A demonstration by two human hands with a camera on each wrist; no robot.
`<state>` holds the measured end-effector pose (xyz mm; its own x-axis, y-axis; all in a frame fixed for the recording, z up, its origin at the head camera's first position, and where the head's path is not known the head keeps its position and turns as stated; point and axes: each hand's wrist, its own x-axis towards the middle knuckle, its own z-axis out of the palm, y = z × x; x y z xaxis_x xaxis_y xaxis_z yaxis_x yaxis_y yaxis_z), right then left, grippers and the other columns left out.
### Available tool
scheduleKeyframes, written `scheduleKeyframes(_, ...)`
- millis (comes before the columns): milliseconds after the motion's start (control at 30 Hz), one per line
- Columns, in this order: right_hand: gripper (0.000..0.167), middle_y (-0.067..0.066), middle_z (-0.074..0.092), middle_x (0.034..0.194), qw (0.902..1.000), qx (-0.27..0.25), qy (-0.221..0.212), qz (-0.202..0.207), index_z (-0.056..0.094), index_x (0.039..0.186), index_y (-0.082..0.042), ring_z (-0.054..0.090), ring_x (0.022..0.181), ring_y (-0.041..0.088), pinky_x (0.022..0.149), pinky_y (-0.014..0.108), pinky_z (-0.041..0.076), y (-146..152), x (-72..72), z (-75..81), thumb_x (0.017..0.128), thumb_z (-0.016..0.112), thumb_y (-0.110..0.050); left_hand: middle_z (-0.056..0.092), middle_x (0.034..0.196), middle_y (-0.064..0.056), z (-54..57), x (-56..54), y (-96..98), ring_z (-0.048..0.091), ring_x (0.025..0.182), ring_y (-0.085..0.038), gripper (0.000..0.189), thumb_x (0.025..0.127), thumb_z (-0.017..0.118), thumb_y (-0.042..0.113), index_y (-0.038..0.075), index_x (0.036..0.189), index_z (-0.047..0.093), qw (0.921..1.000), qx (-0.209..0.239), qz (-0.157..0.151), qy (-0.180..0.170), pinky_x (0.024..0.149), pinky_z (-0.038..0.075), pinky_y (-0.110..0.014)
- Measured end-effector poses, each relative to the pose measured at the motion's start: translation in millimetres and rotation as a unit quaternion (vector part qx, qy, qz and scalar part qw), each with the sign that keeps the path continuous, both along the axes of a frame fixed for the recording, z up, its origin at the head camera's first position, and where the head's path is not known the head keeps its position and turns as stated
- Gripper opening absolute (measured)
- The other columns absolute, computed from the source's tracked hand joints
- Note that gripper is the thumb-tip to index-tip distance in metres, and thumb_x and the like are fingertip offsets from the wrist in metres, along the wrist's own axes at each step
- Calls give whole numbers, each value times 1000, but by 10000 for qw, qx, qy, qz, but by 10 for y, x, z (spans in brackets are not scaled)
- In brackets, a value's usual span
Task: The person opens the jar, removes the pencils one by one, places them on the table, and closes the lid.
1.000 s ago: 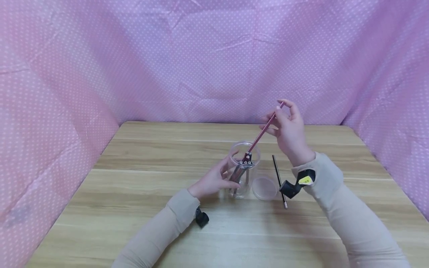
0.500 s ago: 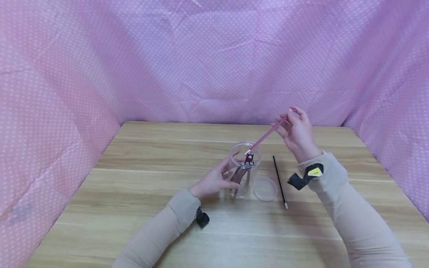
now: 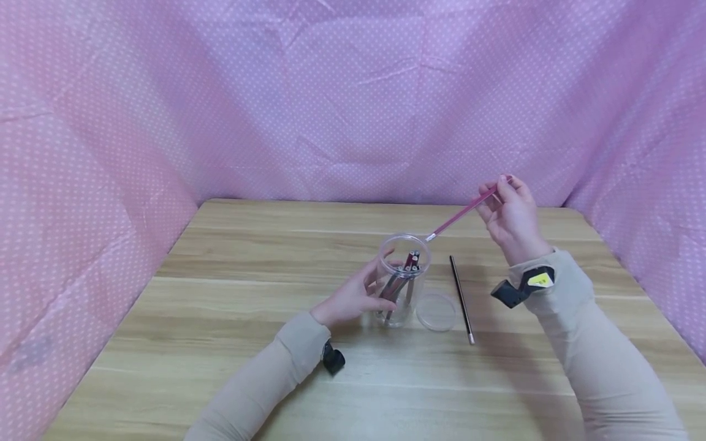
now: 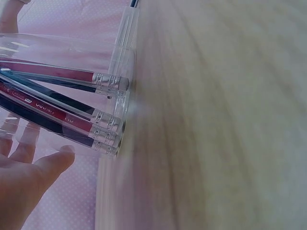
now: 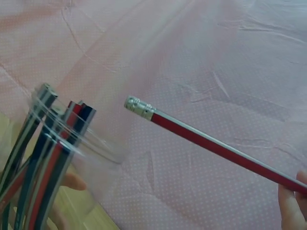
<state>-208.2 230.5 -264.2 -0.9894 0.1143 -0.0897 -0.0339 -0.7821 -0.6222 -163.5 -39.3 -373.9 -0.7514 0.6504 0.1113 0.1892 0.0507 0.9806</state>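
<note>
My left hand grips a clear plastic jar that stands upright on the table, fingers behind it and thumb in front. Inside lean several pencils, red and dark ones, with their eraser ends at the bottom of the jar. Up and to the right, my right hand pinches a red pencil near its far end. That pencil slants down to the left, its silver ferrule and eraser close to the jar's rim, outside the opening in the right wrist view.
A clear round lid lies flat just right of the jar. Beside it a dark pencil rests on the wooden table, eraser end toward me. Pink dotted cloth hangs behind and along both sides.
My right hand has moved right, drawing the red pencil up out of the jar and past its rim. The left hand and jar have stayed in place.
</note>
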Motion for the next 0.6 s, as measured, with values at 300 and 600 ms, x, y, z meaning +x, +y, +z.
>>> scheduleKeyframes(300, 19, 4, 57, 80, 9971, 632, -348, 248, 39, 109, -18, 60, 70, 14, 65, 28, 60, 179, 29, -117, 96, 49, -10, 34, 152, -11, 9, -2, -10, 25, 143, -25, 99, 78, 70, -6, 17, 153, 11, 10000, -60, -9, -23, 117, 19, -53)
scheduleKeyframes(600, 17, 0, 60, 79, 9655, 2165, -656, 1291, 39, 108, -18, 62, 73, 10, 71, 24, 59, 315, 15, -521, 97, 47, -7, 33, 153, -11, 21, 0, -20, 22, 144, -24, 98, 78, 72, -4, 24, 152, 15, 9996, -137, 87, -218, 118, 21, -46)
